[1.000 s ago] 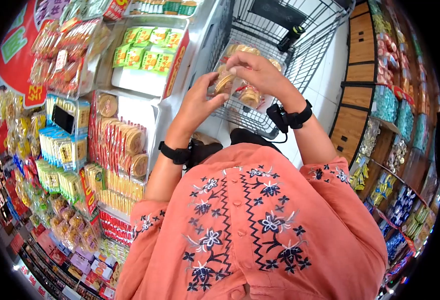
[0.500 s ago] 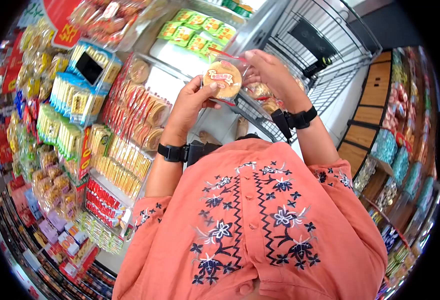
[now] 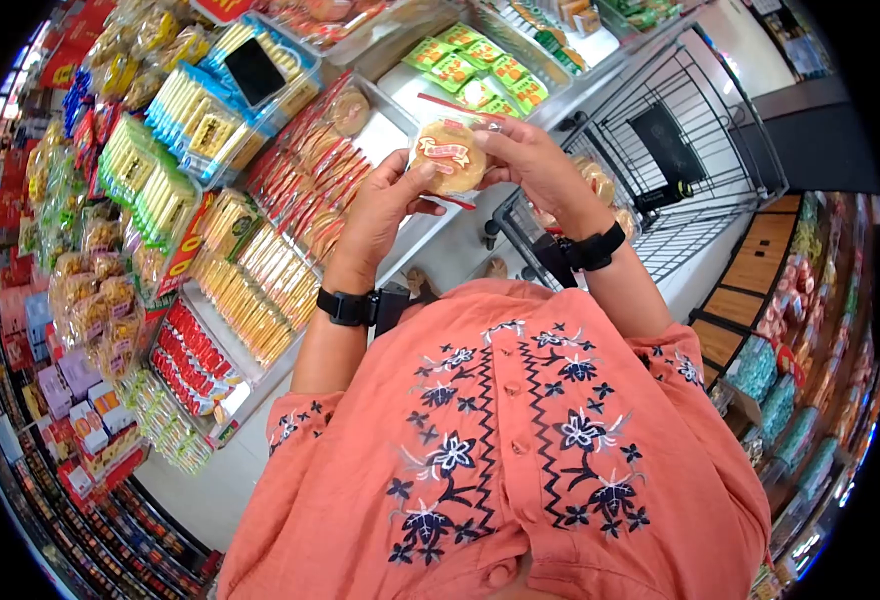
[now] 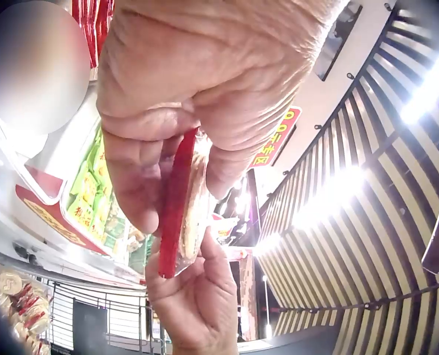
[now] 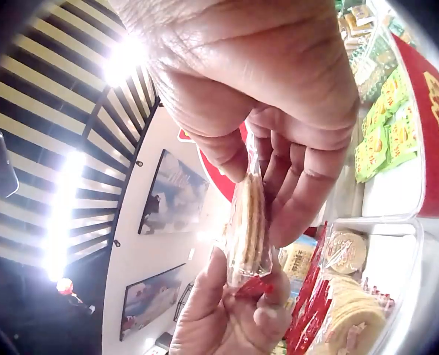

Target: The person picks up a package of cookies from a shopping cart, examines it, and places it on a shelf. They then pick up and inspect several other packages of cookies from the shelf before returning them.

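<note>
A clear packet of round flat biscuits (image 3: 447, 158), with a red edge and a red-and-white label, is held up between both hands in the head view. The left hand (image 3: 378, 208) pinches its left side, thumb on the front face. At the opposite side, the right hand (image 3: 540, 170) pinches the packet's upper corner. Edge-on in the right wrist view, several thin biscuits (image 5: 247, 222) show stacked inside the wrapper. The left wrist view shows the red strip of the packet (image 4: 177, 207) between that hand's thumb and fingers.
A shopping cart (image 3: 705, 120) with more biscuit packets (image 3: 592, 180) stands to the right. Shelf bins hold similar red-edged packets (image 3: 310, 170), green packets (image 3: 475, 70) and bagged snacks. A phone (image 3: 254, 72) lies on blue packs. Wooden drawers (image 3: 760, 260) line the right side.
One second ago both hands were over the packets at the cart. The packet was then raised in the left hand, and the right hand has since taken its other side. The view has turned toward the shelves.
</note>
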